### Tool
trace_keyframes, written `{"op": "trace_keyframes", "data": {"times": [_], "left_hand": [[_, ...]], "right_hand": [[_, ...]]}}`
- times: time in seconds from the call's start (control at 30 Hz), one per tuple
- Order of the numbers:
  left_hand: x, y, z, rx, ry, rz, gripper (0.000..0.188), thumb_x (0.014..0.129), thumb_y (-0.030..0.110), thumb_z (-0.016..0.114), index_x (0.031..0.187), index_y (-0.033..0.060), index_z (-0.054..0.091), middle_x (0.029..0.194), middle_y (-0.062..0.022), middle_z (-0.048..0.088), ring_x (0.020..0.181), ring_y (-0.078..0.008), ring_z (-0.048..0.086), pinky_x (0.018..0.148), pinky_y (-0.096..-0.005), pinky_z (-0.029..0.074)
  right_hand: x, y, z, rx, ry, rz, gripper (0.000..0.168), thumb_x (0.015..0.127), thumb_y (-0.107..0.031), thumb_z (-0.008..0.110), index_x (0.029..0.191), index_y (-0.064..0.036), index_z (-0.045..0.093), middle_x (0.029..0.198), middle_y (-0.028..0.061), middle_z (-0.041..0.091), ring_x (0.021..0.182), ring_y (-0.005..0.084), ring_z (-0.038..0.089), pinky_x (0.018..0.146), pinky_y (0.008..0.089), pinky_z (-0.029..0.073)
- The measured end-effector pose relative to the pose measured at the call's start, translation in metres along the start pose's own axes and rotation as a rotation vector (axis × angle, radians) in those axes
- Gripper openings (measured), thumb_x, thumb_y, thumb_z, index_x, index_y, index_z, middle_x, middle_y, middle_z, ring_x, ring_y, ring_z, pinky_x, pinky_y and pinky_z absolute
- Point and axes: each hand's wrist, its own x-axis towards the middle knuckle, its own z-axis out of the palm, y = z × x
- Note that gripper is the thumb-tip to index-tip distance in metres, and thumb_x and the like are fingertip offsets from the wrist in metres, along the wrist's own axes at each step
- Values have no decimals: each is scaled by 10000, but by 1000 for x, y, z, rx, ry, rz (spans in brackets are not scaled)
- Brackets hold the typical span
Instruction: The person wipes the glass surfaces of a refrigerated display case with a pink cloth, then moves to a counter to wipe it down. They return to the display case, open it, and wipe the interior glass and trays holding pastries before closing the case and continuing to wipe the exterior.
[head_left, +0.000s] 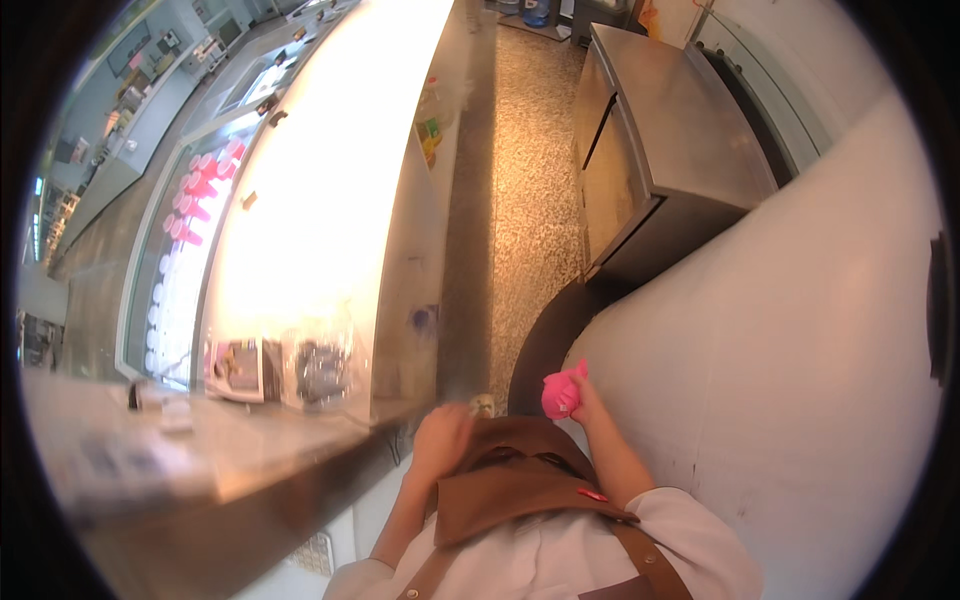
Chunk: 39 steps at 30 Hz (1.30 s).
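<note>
My right hand (583, 401) is closed around a bunched bright pink cloth-like item (561, 393), held out near the pale wall. My left hand (444, 435) is blurred and hangs beside the brown apron (517, 476), close to the counter's edge. Its fingers are too smeared to show whether they are apart or hold anything. A plastic bag with dark contents (322, 367) and a printed packet (244, 369) lie on the bright counter (300, 225) to the left.
A speckled floor (536, 172) runs ahead between the counter and a stainless steel cabinet (675, 112). The pale wall (757, 337) curves close on the right. Pink cups (199, 191) stand in a glass-sided case on the left. Bottles stand on a shelf under the counter.
</note>
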Motion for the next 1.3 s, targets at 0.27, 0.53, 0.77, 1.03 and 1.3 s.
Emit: {"op": "trace_keyframes", "data": {"times": [0.27,0.53,0.77,1.03,1.3], "left_hand": [[253,-30,-34,61,6,-105,166,889,116,577,1030,52,639,1048,-142,644,971,-355,601,829,-420,489],[448,-70,-68,143,77,-376,163,902,53,562,1049,32,630,1074,-133,622,978,-312,621,826,-360,502],[681,-112,-119,277,297,-270,254,876,36,574,1128,39,608,1208,-163,587,1120,-344,563,952,-391,452],[894,-239,-180,269,610,-396,313,886,23,526,1194,47,572,1220,-157,531,1124,-319,497,918,-378,436],[940,-279,-166,699,501,-556,436,905,102,509,1333,36,460,1342,-177,452,1242,-367,389,1039,-474,304]], "right_hand": [[141,-140,85,109,-10,-60,426,936,-256,538,1257,20,484,1224,209,592,1127,339,583,989,480,471],[309,-294,241,-60,-105,-14,307,907,-166,610,1181,-41,548,1090,109,633,997,217,627,866,344,515],[390,-455,378,-297,7,-62,338,903,-176,625,1192,-12,563,1050,92,649,943,193,637,813,327,527],[461,-666,485,-563,3,-420,310,949,-171,575,1205,3,563,1078,88,650,959,167,643,802,286,518],[461,-808,562,-1622,400,-1385,354,859,-112,595,1199,-16,564,1101,177,621,1029,369,597,914,403,458]]}}
